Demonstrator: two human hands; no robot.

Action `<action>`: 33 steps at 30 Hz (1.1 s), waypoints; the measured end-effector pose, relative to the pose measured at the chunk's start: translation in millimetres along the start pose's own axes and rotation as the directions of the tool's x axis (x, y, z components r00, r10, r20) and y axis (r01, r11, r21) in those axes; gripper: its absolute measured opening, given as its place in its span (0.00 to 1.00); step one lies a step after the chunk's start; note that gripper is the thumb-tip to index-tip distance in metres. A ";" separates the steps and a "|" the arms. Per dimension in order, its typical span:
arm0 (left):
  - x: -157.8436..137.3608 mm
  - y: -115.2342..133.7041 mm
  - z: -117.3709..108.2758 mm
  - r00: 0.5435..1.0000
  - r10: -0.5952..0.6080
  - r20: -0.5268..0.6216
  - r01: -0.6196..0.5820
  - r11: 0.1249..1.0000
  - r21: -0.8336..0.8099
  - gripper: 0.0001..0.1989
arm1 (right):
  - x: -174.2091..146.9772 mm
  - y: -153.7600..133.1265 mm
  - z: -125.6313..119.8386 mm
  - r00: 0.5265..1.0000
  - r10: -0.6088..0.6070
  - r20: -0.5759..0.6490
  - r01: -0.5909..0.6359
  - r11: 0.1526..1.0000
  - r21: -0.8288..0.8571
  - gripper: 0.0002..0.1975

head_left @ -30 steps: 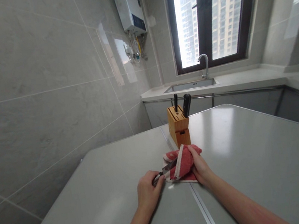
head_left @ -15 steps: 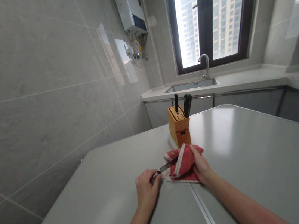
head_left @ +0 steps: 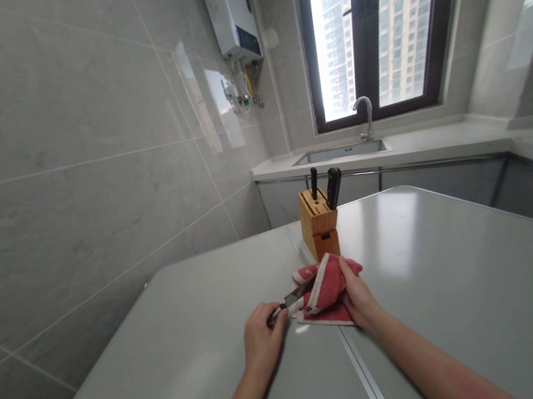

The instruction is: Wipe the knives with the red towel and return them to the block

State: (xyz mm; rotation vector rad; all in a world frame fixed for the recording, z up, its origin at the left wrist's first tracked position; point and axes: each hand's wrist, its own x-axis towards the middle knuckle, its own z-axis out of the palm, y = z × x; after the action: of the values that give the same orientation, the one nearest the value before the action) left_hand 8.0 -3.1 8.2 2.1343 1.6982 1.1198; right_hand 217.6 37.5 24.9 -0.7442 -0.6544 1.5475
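Left hand closed on a knife, right hand gripping a red cloth around its blade

Fingers and thumb of the left hand [head_left: 263, 331] wrap the handle of the knife [head_left: 300, 291], whose blade points away and to the right, its far end hidden in a fold of the red cloth [head_left: 330, 287]. Just right of that fold, the right hand [head_left: 360, 296] pinches the cloth, thumb on top; the rest of the cloth spreads onto the table [head_left: 190, 326], across its pale seam [head_left: 362, 373]. Compared with one second ago, the hands sit slightly farther apart, and a little more blade shows between the handle and the cloth; against the half-second-old view, the change is barely visible.

Straight beyond the grip, near the cloth, stands a wooden knife block [head_left: 317, 218] with black handles [head_left: 334, 187] rising from its top; it remains in place. Well past it are a sink [head_left: 320, 156] and faucet [head_left: 369, 116] under a window [head_left: 368, 42], with a water heater [head_left: 227, 13] on the wall to the left.
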 end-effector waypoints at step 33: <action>2.1 0.9 1.5 0.993 -0.115 0.028 0.118 0.984 -0.134 0.21 | -0.6 12.9 -4.0 0.998 0.026 0.051 -0.019 0.991 -0.131 0.23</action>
State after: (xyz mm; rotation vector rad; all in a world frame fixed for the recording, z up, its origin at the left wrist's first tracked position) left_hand 9.8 -1.0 8.7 1.9321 1.6637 1.1426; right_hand 212.6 35.5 12.5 -0.8127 -0.7945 1.5603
